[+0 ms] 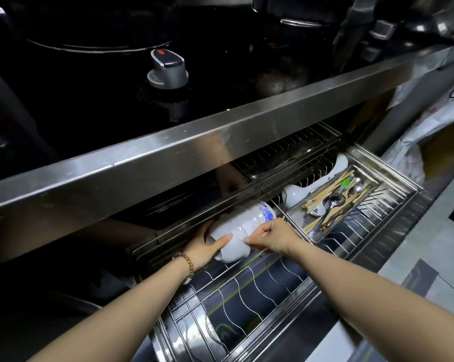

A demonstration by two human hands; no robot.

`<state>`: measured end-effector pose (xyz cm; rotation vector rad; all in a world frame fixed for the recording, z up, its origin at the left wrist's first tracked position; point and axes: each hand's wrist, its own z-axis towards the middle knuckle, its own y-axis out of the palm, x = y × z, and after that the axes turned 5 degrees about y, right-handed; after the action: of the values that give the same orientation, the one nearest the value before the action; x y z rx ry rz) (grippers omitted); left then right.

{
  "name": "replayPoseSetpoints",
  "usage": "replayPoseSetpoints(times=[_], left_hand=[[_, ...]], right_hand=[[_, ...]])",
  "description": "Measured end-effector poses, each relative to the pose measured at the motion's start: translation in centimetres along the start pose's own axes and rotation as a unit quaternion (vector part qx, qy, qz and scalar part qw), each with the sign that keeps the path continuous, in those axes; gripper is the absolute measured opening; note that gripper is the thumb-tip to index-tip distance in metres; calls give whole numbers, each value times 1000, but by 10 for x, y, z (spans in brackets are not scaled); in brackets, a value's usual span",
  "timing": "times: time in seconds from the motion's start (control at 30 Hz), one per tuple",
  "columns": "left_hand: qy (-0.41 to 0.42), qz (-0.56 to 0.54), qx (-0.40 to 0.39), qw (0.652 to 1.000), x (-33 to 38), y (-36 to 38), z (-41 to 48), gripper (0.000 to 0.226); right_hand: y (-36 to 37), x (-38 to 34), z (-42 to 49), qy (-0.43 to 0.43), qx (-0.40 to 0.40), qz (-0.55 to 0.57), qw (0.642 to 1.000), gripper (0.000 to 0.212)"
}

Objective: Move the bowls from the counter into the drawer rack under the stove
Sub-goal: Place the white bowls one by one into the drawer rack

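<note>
Steel counter [168, 150] above open wire drawer rack [259, 280]. I see stacked bowls [244, 220] sideways, gripped between left hand [205, 246] and right hand [270, 236].

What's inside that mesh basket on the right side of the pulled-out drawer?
The mesh basket holds wooden chopsticks, metal spoons, a white spoon with blue marks and a small green item. They lie piled, so anything beneath them, and most of the basket's floor, is hidden.
</note>
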<state>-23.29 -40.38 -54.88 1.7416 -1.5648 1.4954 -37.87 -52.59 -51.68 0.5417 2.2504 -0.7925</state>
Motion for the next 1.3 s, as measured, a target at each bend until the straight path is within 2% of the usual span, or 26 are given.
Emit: replayPoseSetpoints(times=[0.23, 0.3, 0.43, 0.57, 0.73, 0.87, 0.97, 1.1, 1.3], left_hand=[[35, 23, 17, 999, 9, -1, -17, 79], [50, 19, 20, 998, 18, -4, -27, 75], [77, 5, 2, 997, 43, -9, -53, 66], [123, 4, -13, 992, 81, -14, -84, 45], [233, 9, -19, 972, 146, -39, -130, 40], [339, 63, -10, 939, 198, -79, -178, 39], [397, 75, 10, 915, 230, -120, -215, 45], [439, 123, 77, 887, 255, -193, -265, 69], [449, 203, 213, 843, 254, -298, -327, 70]], right_hand=[[-8, -14, -16, -24, -27, -9, 999, 13], [-15, -21, -28, -39, -28, -32, 998, 17], [-32, -33, -63, -94, 17, -46, 994, 26], [-51, -47, -116, -144, 52, -68, 986, 47], [-71, -79, -195, -236, 120, -93, 960, 61], [-76, -118, -251, -305, 168, -106, 931, 73], [-69, -154, -284, -377, 188, -113, 900, 71], [-47, -206, -316, -449, 172, -126, 868, 70], [7, -278, -344, -514, 109, -137, 840, 83]])
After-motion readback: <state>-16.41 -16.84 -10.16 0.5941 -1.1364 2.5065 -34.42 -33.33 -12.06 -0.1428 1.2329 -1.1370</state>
